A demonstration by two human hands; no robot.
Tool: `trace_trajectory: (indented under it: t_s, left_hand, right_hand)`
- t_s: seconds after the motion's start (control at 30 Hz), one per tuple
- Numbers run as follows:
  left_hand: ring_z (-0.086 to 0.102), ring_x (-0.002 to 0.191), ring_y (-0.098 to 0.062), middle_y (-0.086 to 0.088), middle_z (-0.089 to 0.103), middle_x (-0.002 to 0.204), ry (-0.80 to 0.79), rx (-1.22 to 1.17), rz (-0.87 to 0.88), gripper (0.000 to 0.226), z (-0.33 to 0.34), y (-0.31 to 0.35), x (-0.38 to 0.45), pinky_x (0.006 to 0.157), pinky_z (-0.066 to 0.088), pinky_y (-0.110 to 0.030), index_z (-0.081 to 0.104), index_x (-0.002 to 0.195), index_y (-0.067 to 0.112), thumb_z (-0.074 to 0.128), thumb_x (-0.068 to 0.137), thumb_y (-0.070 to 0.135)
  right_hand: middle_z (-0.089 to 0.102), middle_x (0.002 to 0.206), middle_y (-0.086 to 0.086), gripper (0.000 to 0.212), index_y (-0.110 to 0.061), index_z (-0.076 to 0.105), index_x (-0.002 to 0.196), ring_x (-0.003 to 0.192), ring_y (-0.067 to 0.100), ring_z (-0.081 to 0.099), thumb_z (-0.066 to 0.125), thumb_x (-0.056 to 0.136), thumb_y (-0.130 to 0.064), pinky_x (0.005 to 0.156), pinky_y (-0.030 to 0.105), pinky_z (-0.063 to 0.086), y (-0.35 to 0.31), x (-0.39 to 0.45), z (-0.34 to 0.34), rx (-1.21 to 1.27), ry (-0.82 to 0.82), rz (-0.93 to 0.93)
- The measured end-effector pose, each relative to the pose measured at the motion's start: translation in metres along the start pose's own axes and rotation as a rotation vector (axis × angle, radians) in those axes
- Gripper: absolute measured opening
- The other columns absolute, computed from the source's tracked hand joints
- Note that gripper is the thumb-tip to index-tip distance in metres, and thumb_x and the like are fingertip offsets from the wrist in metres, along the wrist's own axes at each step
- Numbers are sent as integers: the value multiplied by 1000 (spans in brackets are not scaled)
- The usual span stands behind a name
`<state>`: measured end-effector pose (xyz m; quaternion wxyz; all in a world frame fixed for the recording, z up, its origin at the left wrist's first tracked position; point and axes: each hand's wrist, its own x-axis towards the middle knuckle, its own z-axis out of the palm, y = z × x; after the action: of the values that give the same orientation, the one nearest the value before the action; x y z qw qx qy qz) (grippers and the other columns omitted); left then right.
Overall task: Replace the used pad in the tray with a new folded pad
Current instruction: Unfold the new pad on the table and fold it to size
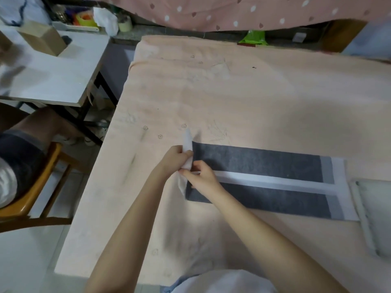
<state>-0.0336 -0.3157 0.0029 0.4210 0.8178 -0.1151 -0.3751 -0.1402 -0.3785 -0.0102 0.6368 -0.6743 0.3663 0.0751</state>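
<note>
Two hands meet at the left end of the pad [264, 178], which lies flat on the tabletop [232, 98] under a peach cloth. Its dark grey face is up, split lengthwise by a white strip, with a white border at the right end. The left hand [176, 158] has its fingers curled round the pad's white left edge, lifting it so the edge stands up in a narrow fold. The right hand [201, 174] pinches the same edge lower down, near the white strip, with thumb and forefinger pressed together and the other fingers curled over the grey face. Just beside the pad's right end, a pale tray [372, 216] sits at the picture's right edge, only partly in view. Off to the left stands a smaller white table [53, 81] with a cardboard box [43, 38] on it, and a seated person's knee [42, 125] shows on a wooden chair [31, 197].
</note>
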Motion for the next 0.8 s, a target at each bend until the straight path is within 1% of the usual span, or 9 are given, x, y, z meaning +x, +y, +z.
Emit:
trace_trajectory:
  t_s: [0.1,0.2,0.27,0.33,0.43,0.5,0.57,0.67,0.8]
  left_hand:
    - [53,70,-24,-12,58,76,-38,39,59,26,16,13,-2,67,41,-33,59,80,1,51,91,23]
    - [59,67,-18,-7,64,72,-96,-21,105,38,30,21,-3,69,46,-28,65,78,2,49,95,32]
    - [61,73,-17,-4,67,79,-46,-27,164,41,38,19,-5,73,47,-29,68,83,6,44,97,36]
    - [59,85,-19,-2,66,91,142,207,335,32,43,11,-7,73,44,-31,66,92,13,41,98,33]
    - [49,122,-21,-2,55,134,244,579,588,36,56,-6,-9,99,37,-36,54,130,18,39,99,30]
    - [22,143,-14,3,30,153,185,659,628,48,70,-16,-12,116,16,-33,32,146,19,32,101,35]
    - [3,145,-8,5,13,157,139,668,622,54,85,-20,-14,118,1,-30,17,150,21,24,101,40]
    - [-5,143,-5,4,5,158,130,645,613,56,99,-21,-13,118,-5,-29,10,150,20,21,100,42]
    - [-3,144,-7,3,6,158,131,721,651,57,112,-16,-9,118,-7,-28,11,151,17,21,100,42]
  right_hand:
    - [66,90,-8,26,-27,57,92,88,11,64,72,75,-38,75,33,57,0,-2,-16,121,70,31]
    - [64,88,-9,12,-21,59,97,87,10,61,63,88,-28,63,19,45,7,-6,-37,160,131,58]
    - [62,89,-8,18,-17,59,110,85,9,58,55,93,-17,64,18,44,15,-9,-52,175,175,68]
    - [62,91,-4,21,-13,59,115,81,8,58,53,94,-14,64,19,46,21,-13,-67,145,217,64]
    - [65,85,9,13,-5,62,93,75,21,60,54,93,-15,64,26,51,28,-17,-83,36,284,24]
    - [60,73,6,17,-4,61,81,69,20,56,56,92,-16,57,23,45,32,-17,-91,-35,337,-5]
    - [60,75,4,18,-6,60,79,69,15,57,55,93,-17,59,24,47,38,-18,-100,-54,379,-10]
    - [63,81,15,23,3,59,83,73,21,59,54,94,-17,66,34,51,50,-23,-117,-51,458,-19]
    - [41,61,10,33,-5,43,62,58,16,40,53,93,-13,55,27,32,66,-32,-144,-54,506,-38]
